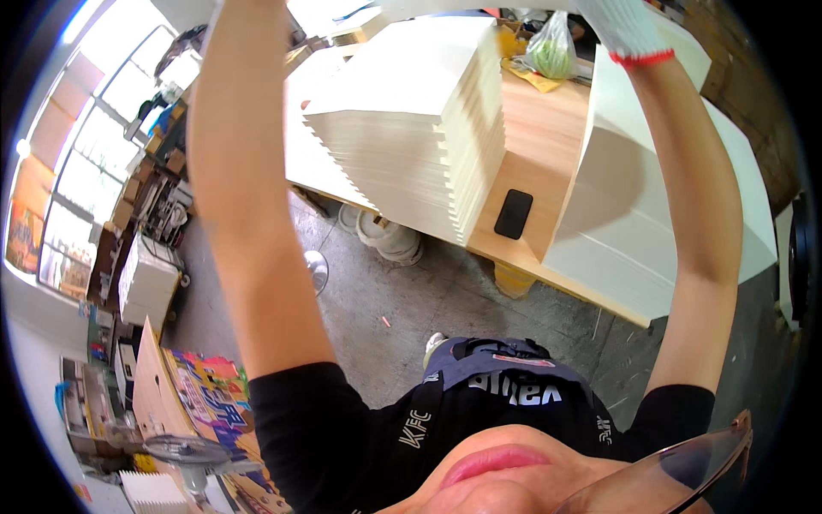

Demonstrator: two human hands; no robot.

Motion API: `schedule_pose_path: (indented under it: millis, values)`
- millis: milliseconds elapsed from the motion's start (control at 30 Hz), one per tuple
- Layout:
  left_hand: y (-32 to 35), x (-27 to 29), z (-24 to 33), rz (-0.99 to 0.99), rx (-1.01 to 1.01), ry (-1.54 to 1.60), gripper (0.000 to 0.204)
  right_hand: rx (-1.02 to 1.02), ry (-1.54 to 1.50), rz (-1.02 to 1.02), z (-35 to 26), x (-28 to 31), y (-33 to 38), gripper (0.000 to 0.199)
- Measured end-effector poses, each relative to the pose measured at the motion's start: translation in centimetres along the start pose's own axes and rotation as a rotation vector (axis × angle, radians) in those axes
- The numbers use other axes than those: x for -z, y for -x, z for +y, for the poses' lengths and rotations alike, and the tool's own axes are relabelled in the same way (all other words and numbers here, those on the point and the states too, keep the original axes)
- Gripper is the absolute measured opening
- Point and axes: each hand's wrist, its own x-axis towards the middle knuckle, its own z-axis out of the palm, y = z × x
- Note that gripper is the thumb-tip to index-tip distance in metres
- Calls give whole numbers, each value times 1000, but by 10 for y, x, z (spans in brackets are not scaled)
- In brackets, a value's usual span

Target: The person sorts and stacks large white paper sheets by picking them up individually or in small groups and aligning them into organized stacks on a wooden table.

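Note:
Both my arms are raised toward the upper edge of the head view. My left forearm runs up out of the picture, so that hand cannot be seen. At the upper right is my right hand (621,32), in a white knit glove with a red cuff; its fingers are cut off by the edge. A pale strip (479,5) crosses the top beside this glove; whether I hold it is hidden. Below and between my arms stands a tall stack of white sheets (385,73) with stepped edges. Another stack of large white sheets (612,197) lies under my right arm.
A black phone (514,214) rests on the wooden table (544,128) between the stacks. Behind it sits a clear plastic bag (552,53) with something green inside. White buckets (398,242) stand on the floor by the table. A fan (193,454) is at the lower left.

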Motion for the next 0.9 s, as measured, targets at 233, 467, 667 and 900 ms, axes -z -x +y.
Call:
schedule_pose_path:
  millis: [233, 467, 667, 900]
  values:
    - [80, 156, -65, 220, 273, -618, 56, -643, -1051, 17, 12, -121, 26, 31]
    - [95, 232, -175, -67, 601, -686, 65, -1060, -292, -252, 33, -153, 105, 76]
    - [130, 208, -200, -369, 754, -793, 66, -1240, 129, -753, 33, -135, 115, 71]
    - [141, 227, -204, -253, 626, -800, 70, -1088, 394, -881, 25, -144, 88, 66]
